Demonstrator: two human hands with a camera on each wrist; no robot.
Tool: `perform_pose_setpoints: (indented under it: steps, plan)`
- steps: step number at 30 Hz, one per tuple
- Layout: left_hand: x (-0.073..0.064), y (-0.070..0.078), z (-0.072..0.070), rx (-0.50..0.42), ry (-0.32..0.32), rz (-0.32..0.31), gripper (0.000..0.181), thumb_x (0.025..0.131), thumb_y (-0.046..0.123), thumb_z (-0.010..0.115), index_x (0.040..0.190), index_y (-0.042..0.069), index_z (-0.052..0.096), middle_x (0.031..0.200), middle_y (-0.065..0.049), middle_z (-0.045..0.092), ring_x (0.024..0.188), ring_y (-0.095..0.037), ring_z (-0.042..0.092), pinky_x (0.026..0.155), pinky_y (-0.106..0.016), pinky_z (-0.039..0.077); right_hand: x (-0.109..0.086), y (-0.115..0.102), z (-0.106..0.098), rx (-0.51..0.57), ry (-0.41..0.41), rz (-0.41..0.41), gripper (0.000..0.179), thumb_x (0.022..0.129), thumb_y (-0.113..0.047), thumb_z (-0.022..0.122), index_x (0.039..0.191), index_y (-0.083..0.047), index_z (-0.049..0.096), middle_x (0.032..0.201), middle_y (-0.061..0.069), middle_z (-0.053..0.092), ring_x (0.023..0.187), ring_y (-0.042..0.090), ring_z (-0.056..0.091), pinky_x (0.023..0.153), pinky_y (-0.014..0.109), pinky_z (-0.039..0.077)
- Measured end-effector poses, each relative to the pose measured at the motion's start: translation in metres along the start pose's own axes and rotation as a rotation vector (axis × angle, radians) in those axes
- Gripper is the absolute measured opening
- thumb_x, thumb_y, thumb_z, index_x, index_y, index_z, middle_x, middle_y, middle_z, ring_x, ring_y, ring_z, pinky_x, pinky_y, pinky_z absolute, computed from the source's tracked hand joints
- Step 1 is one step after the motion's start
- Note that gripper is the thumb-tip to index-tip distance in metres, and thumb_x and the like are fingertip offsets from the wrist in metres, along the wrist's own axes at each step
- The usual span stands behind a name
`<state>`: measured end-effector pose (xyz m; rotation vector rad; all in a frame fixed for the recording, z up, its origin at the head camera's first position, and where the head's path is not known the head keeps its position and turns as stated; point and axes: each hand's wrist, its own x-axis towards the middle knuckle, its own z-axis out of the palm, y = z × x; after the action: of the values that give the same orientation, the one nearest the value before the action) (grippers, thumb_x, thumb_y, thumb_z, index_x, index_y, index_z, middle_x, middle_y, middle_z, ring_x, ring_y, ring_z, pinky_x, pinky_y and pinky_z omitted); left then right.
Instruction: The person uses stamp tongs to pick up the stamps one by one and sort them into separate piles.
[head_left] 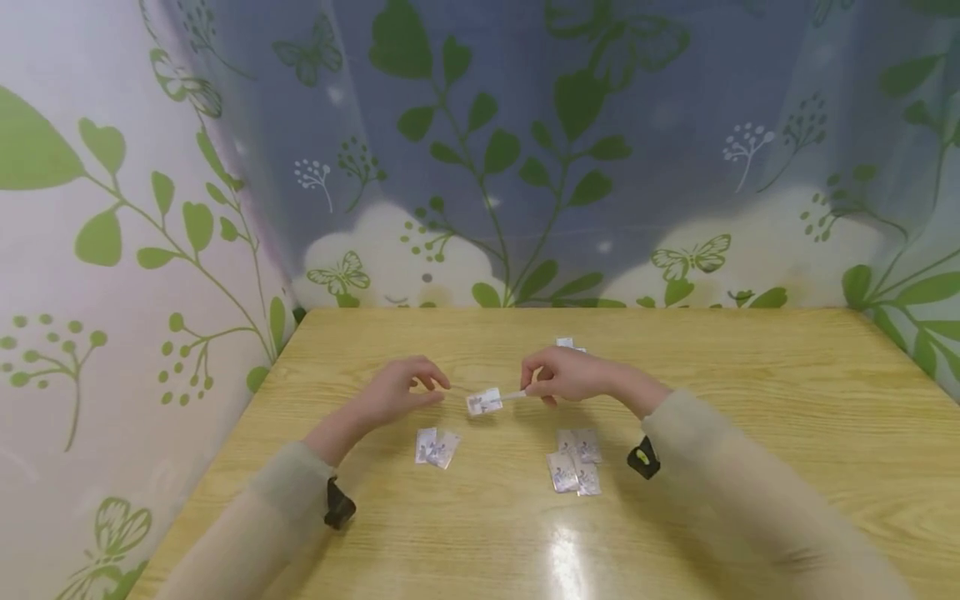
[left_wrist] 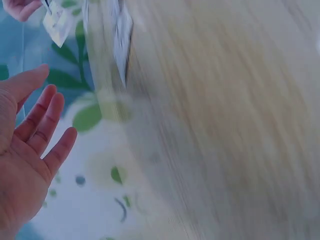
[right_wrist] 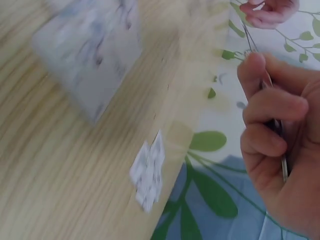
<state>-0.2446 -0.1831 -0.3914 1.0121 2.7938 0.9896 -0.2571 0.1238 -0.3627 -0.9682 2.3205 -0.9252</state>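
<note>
My right hand (head_left: 566, 375) grips slim metal tweezers (right_wrist: 281, 150), its fingers curled round them. At their tip hangs a small white printed card or packet (head_left: 484, 402), also seen in the left wrist view as a white packet (left_wrist: 57, 25). My left hand (head_left: 397, 390) hovers just left of that packet, fingers loosely bent, holding nothing; the left wrist view shows its palm and spread fingers (left_wrist: 52, 120). Two similar packets (head_left: 437, 447) overlap on the table below the left hand. A group of several packets (head_left: 576, 475) lies below the right hand.
The wooden table (head_left: 465, 533) meets a leaf-patterned curtain (head_left: 495, 167) at the back and left. More packets (head_left: 566, 342) lie behind the right hand, partly hidden by it. Black straps with wrist cameras (head_left: 642, 458) sit at both sleeves.
</note>
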Motion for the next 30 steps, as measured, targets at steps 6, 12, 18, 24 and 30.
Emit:
perform_pose_setpoints:
  steps: [6, 12, 18, 24, 30]
  plan:
    - [0.011, 0.023, 0.020, -0.019, -0.115, 0.057, 0.013, 0.090, 0.010, 0.069, 0.103, 0.010, 0.071, 0.102, 0.002, 0.065, 0.088, -0.013, 0.061, 0.085, -0.043, 0.049, -0.024, 0.006, 0.003, 0.005, -0.097, -0.016, 0.010, 0.099, -0.008, 0.054, 0.095, -0.003, 0.061, 0.058, 0.014, 0.055, 0.045, 0.008, 0.032, 0.047, 0.023, 0.030]
    - [0.019, 0.035, 0.043, -0.021, -0.242, 0.091, 0.013, 0.088, 0.011, 0.072, 0.100, 0.012, 0.072, 0.100, 0.005, 0.065, 0.088, -0.011, 0.061, 0.082, -0.032, 0.049, -0.028, 0.014, 0.015, -0.013, -0.107, -0.023, 0.007, 0.096, -0.005, 0.057, 0.091, -0.006, 0.063, 0.056, 0.008, 0.055, 0.044, 0.006, 0.034, 0.046, 0.021, 0.028]
    - [0.021, 0.035, 0.052, 0.035, -0.325, 0.125, 0.014, 0.085, 0.013, 0.074, 0.099, 0.016, 0.074, 0.102, 0.006, 0.065, 0.097, -0.012, 0.059, 0.087, -0.030, 0.047, -0.028, 0.017, 0.016, -0.036, -0.100, -0.027, 0.010, 0.095, -0.004, 0.058, 0.087, -0.010, 0.061, 0.055, 0.006, 0.056, 0.043, 0.005, 0.036, 0.045, 0.020, 0.028]
    - [0.022, 0.036, 0.051, 0.102, -0.337, 0.115, 0.018, 0.086, 0.017, 0.073, 0.104, 0.017, 0.074, 0.105, 0.006, 0.062, 0.098, -0.013, 0.057, 0.088, -0.032, 0.046, -0.026, 0.019, 0.015, -0.089, -0.077, -0.033, 0.010, 0.096, -0.006, 0.058, 0.087, -0.009, 0.061, 0.055, 0.005, 0.059, 0.043, 0.005, 0.040, 0.044, 0.020, 0.031]
    - [0.024, 0.034, 0.052, 0.109, -0.326, 0.142, 0.010, 0.090, 0.018, 0.069, 0.098, 0.017, 0.076, 0.098, 0.007, 0.061, 0.091, -0.011, 0.058, 0.083, -0.028, 0.048, -0.022, 0.020, 0.015, -0.143, -0.020, -0.026, 0.008, 0.097, -0.008, 0.058, 0.089, -0.008, 0.062, 0.057, 0.003, 0.060, 0.045, 0.006, 0.045, 0.047, 0.021, 0.036]
